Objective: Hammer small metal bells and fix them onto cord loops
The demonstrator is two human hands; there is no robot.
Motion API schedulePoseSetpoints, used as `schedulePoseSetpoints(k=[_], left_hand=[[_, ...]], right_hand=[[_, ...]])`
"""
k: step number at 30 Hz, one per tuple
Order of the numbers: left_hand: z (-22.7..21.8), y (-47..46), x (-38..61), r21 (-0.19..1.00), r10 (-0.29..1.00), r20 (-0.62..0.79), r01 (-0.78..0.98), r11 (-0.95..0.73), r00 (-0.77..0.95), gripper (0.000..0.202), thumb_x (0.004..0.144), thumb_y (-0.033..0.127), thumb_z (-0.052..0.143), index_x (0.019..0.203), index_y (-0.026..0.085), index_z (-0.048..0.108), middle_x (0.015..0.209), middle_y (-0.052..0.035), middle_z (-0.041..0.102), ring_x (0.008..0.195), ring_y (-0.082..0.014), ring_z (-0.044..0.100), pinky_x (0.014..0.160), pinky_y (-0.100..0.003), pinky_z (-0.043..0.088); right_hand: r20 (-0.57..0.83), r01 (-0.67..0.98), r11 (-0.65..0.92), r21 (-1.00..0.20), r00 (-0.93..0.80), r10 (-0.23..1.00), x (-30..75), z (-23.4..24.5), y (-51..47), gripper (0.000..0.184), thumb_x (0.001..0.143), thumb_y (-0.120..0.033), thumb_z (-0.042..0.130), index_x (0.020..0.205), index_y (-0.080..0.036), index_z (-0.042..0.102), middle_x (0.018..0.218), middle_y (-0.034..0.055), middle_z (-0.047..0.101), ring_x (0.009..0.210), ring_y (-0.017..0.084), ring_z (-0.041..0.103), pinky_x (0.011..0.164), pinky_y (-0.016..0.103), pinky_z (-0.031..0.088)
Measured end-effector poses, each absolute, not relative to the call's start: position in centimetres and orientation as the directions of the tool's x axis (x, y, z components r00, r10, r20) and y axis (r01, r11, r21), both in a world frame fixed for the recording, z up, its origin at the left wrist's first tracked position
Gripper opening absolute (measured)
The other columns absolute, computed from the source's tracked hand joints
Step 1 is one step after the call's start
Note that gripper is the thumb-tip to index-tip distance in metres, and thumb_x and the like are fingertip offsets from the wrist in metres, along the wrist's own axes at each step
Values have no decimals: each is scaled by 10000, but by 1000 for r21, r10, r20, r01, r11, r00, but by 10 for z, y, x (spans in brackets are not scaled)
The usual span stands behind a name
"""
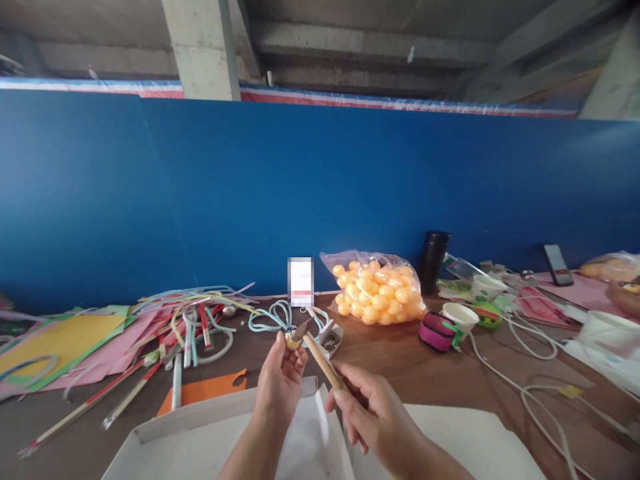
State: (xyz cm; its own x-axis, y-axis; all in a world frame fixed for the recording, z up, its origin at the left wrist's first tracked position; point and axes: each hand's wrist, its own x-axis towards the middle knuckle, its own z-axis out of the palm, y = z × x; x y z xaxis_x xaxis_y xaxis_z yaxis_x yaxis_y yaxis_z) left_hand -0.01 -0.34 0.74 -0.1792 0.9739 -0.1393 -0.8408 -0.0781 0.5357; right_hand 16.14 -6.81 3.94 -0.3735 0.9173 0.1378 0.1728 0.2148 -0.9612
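My left hand (281,387) is raised over a white sheet (210,440), its fingertips pinched on a small round yellowish ball (291,341). My right hand (373,413) grips a wooden-handled tool (320,357) whose dark pointed tip touches the ball. Both hands hover above the near edge of the brown table (400,363).
A clear bag of orange balls (376,293) sits behind my hands. Coloured paper sheets and strips (150,327) cover the left. A black tumbler (433,261), paper cups (461,317), a pink pouch (437,331), white cables (530,393) and a phone (557,264) lie right. Another person's hand (624,297) shows at the far right.
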Motion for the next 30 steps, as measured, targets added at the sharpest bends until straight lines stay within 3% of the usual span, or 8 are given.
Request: schedulePoseSetpoints(k=[15,22,30], left_hand=[[1,0,-3,514,982,-130,-856,-50,-135,123,821,191,560,856,96,629,748,-72,653,582,-97,597,546,-196,525],[8,-5,-5,511,984,-167,-859,26,-69,246,860,266,495,894,68,636,773,-139,662,556,-96,574,515,-192,509],[7,-5,-4,496,991,-118,-868,2,-65,200,848,258,522,805,94,628,713,-78,651,540,-92,576,499,-189,506]], right_hand=[[142,165,215,-962,-369,919,161,37,-66,432,897,-386,450,1295,-216,456,824,30,649,419,40,453,362,154,344],[177,70,201,-977,-258,950,163,41,-66,472,888,-414,452,1302,-188,431,813,42,629,400,40,429,341,164,325],[178,96,226,-969,-357,917,160,41,-71,463,896,-420,440,1301,-195,434,833,51,643,416,38,441,370,165,341]])
